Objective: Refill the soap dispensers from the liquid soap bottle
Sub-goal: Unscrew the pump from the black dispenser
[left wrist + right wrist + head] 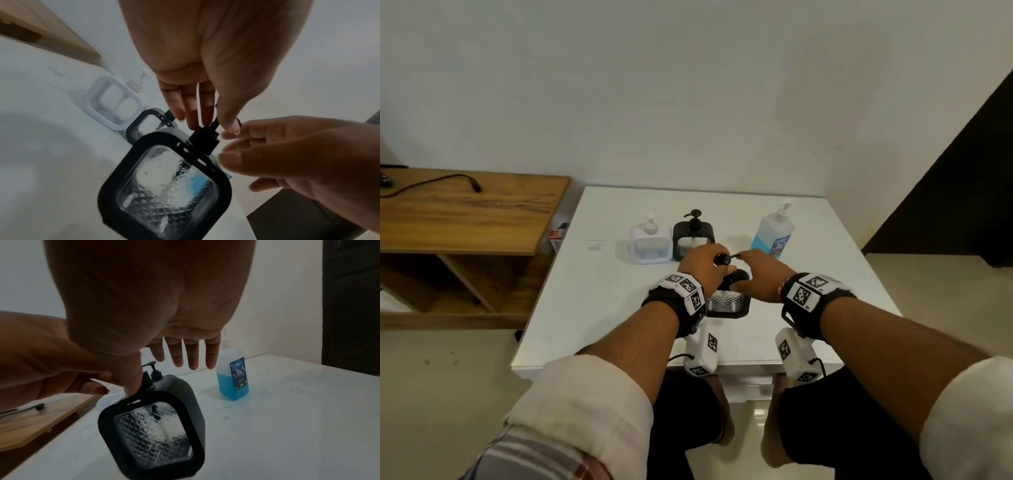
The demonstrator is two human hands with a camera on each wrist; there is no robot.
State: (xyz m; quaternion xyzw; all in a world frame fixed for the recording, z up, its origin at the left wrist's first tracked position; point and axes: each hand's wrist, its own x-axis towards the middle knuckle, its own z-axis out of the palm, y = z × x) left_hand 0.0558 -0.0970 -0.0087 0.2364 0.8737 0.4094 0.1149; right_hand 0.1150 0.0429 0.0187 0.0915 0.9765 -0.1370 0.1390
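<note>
A black soap dispenser (727, 301) (164, 186) (152, 431) with a clear ribbed window stands on the white table (825, 291) near me. My left hand (709, 263) (209, 123) pinches its black pump (722, 259) at the stem from above. My right hand (753, 274) (183, 356) is beside it, its fingers straight and its thumb on the dispenser's top by the collar. Further back stand a white dispenser (650, 241), a second black dispenser (693, 236) and the soap bottle (774, 231) (233, 376), partly full of blue liquid.
A wooden desk (465, 212) with a black cable stands to the left of the table, with a gap between them. A white wall runs behind the table. A dark panel (962, 192) is at the right. My legs are under the table's near edge.
</note>
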